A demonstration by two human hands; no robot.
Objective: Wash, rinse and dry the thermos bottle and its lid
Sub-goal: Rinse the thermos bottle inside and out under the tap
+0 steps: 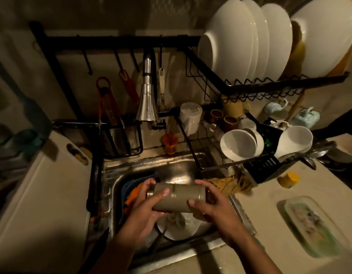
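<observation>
Over the sink, the thermos bottle lies on its side, its long axis running left to right and its metal neck pointing left. The left hand has its grip wrapped around the neck end; the right hand grasps the base end. Both hands are equally close, so either can turn it toward the tap, well behind. No lid is clearly visible.

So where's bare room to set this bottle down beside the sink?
Right of the steel sink: bare pale counter between the yellow jar and the patterned oblong tray. Left: the pale board is bare. Crowded: the lower wire rack of bowls and the basin under the olive thermos bottle.
</observation>
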